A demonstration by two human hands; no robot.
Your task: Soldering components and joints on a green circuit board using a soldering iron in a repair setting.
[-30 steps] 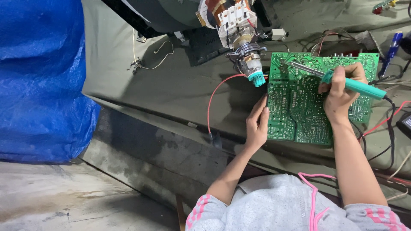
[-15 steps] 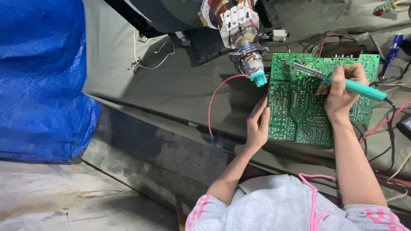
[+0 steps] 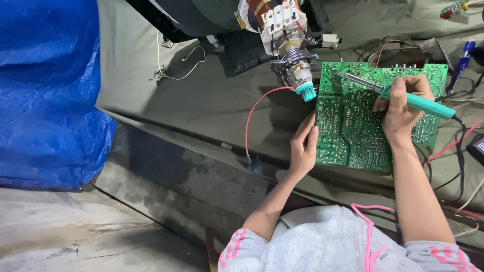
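A green circuit board [image 3: 353, 136] lies solder side up on a grey-green cloth. My left hand [image 3: 304, 146] grips its left edge, fingers laid over the rim. My right hand [image 3: 401, 108] is closed around the teal handle of a soldering iron [image 3: 421, 103]. The iron's metal tip [image 3: 343, 75] rests on the board near its upper left corner. The iron's black cord trails off to the right.
A picture tube neck with a white socket and a teal cap [image 3: 292, 55] sits just left of the board. A red wire [image 3: 252, 121] loops down from it. Blue tarpaulin [image 3: 45, 90] fills the left. A blue screwdriver [image 3: 464, 55] and loose cables lie at the right.
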